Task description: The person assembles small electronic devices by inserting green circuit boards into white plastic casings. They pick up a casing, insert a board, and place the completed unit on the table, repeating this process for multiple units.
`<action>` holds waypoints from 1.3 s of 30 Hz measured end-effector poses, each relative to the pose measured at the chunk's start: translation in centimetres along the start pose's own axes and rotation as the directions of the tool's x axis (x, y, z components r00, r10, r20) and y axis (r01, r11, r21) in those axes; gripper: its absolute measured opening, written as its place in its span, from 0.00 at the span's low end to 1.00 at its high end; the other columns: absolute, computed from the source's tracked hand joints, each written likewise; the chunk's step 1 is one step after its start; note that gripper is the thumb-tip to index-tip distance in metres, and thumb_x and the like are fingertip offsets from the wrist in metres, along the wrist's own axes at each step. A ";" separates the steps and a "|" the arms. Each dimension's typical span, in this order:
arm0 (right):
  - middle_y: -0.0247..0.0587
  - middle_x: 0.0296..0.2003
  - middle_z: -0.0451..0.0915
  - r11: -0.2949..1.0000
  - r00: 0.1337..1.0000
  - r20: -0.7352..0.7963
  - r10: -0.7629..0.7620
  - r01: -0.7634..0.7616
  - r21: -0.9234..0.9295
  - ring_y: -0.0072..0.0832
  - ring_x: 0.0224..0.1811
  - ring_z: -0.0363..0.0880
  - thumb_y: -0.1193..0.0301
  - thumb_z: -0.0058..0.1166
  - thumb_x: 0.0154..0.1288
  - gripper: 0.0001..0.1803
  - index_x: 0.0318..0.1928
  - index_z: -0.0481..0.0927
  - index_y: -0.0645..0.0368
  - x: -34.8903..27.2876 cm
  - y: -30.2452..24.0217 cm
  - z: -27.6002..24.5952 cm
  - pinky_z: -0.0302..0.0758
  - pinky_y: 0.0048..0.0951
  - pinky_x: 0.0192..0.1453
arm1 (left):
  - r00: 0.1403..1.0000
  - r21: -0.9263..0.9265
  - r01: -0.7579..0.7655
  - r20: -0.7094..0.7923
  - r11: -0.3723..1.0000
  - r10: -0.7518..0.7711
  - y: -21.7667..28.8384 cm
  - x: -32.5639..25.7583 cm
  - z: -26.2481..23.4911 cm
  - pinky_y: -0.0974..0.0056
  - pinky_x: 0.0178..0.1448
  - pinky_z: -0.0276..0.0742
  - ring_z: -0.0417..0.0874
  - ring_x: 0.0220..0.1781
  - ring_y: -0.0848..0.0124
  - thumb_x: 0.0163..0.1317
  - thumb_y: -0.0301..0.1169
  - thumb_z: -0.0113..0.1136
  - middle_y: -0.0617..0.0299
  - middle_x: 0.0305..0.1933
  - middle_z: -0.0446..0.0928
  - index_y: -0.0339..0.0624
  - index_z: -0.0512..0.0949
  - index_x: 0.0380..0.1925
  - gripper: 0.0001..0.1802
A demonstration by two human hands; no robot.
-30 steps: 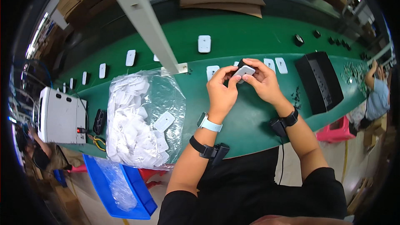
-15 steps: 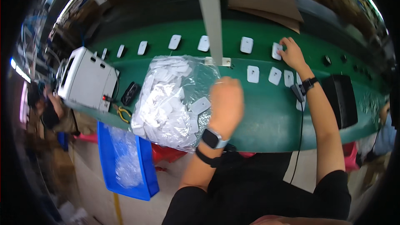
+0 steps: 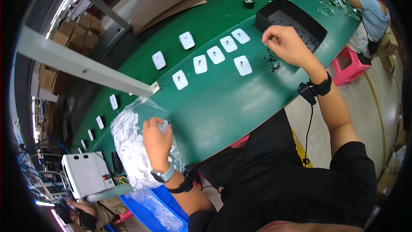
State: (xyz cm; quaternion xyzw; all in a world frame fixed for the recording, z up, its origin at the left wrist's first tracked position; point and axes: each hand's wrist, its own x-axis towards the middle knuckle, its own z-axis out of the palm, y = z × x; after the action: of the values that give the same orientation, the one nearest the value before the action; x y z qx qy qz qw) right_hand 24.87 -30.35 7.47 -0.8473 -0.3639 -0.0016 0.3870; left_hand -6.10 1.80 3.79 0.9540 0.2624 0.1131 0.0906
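Note:
My left hand (image 3: pixel 157 141) is over a clear plastic bag (image 3: pixel 148 108) heaped with loose white plastic covers (image 3: pixel 131 152). Its fingers are curled round a pale cover at the bag's right side, partly hidden by the hand. To the right, my right hand (image 3: pixel 286 46) hovers beside a pile of small black parts (image 3: pixel 272 60), thumb and fingertips pinched together. Whatever is between those fingertips is too small to make out. Several white rounded covers, such as the nearest one (image 3: pixel 243 65), lie apart on the green bench, each with a small dark part at its middle.
A black open tray (image 3: pixel 315 23) holding small black parts stands at the right. White pieces (image 3: pixel 186 40) line the green belt (image 3: pixel 223 15) behind a grey post (image 3: pixel 86 62). A white machine (image 3: pixel 88 174) and a blue bin (image 3: pixel 141 208) are left; a co-worker (image 3: pixel 374 15) sits far right.
The view has turned toward the right. My right hand has left the white piece on the belt and come to the black parts. My left hand has closed on a cover at the bag.

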 end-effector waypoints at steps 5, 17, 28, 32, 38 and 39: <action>0.46 0.31 0.81 0.975 0.992 0.121 -0.018 0.044 -0.220 0.41 0.35 0.82 0.77 0.58 0.58 0.05 0.35 0.83 0.64 -3.0 3.5 -0.1 0.78 0.39 0.41 | 0.994 -0.927 -0.101 -0.081 0.362 0.068 8.8 3.9 -1.3 0.68 0.38 0.80 0.79 0.43 0.71 0.58 0.17 0.67 0.57 0.48 0.72 0.39 0.71 0.50 0.21; 0.48 0.31 0.83 0.890 0.926 0.362 -0.109 0.253 -0.378 0.48 0.36 0.83 0.75 0.57 0.54 0.04 0.26 0.83 0.61 1.1 6.0 3.1 0.80 0.44 0.44 | 0.982 -0.887 0.158 0.185 -0.434 -0.021 10.1 10.1 9.9 0.71 0.33 0.70 0.75 0.32 0.78 0.67 0.23 0.63 0.62 0.39 0.78 0.29 0.73 0.59 0.22; 0.34 0.22 0.75 0.991 0.963 0.251 -0.102 0.075 0.115 0.14 0.23 0.68 0.80 0.53 0.59 0.03 0.30 0.78 0.67 4.6 -2.6 4.9 0.68 0.22 0.29 | 0.987 -0.956 0.117 0.140 -0.268 -0.072 11.0 10.0 10.6 0.69 0.32 0.77 0.80 0.35 0.73 0.63 0.18 0.64 0.58 0.44 0.79 0.33 0.68 0.62 0.27; 0.40 0.22 0.80 0.911 0.954 0.200 -0.225 0.134 0.390 0.24 0.23 0.73 0.74 0.57 0.62 0.06 0.33 0.79 0.66 7.2 -5.1 11.5 0.72 0.27 0.30 | 0.991 -0.942 0.093 0.121 -0.322 -0.066 10.6 10.0 10.3 0.66 0.43 0.81 0.82 0.44 0.68 0.64 0.15 0.59 0.55 0.52 0.76 0.33 0.67 0.64 0.28; 0.41 0.28 0.78 0.875 0.910 0.078 -0.407 0.363 0.321 0.35 0.31 0.77 0.75 0.59 0.60 0.05 0.32 0.78 0.64 7.3 -4.6 15.5 0.76 0.34 0.35 | 0.987 -0.981 -0.067 -0.039 -0.180 -0.158 11.4 10.0 10.4 0.64 0.50 0.86 0.83 0.48 0.69 0.64 0.14 0.61 0.55 0.53 0.76 0.30 0.66 0.63 0.27; 0.40 0.27 0.78 0.867 0.897 0.062 -0.437 0.401 0.297 0.35 0.31 0.77 0.76 0.60 0.59 0.05 0.32 0.78 0.64 7.3 -4.3 15.6 0.75 0.34 0.35 | 0.983 -0.985 -0.073 -0.045 -0.155 -0.175 11.6 9.9 10.3 0.65 0.51 0.86 0.83 0.48 0.69 0.64 0.14 0.61 0.55 0.52 0.76 0.30 0.67 0.63 0.27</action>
State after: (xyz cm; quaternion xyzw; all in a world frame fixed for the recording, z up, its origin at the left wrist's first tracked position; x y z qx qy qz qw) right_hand 23.20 -13.71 1.41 -0.6838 -0.5598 0.0192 0.4677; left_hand 10.49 -4.05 -1.75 0.5266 0.1287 0.3465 0.7655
